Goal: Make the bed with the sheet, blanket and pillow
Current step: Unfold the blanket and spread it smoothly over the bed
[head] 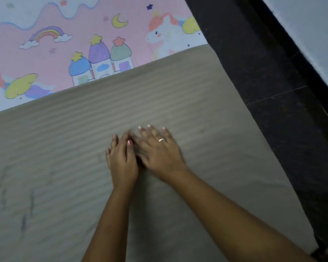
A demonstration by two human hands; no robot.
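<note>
A grey-beige striped sheet (178,95) lies spread across the near part of the bed. Beyond its straight far edge shows a pink blanket (51,59) printed with unicorns, a rainbow and castles. My left hand (122,159) and my right hand (157,150) rest flat on the striped sheet, side by side and touching, palms down with fingers spread. Neither hand holds anything. The right hand wears a ring and is slightly blurred. No pillow is in view.
A dark floor or bed frame (273,82) runs along the right side of the bed. A pale wall (314,25) stands beyond it at the top right. Small creases mark the striped sheet at the lower left (27,214).
</note>
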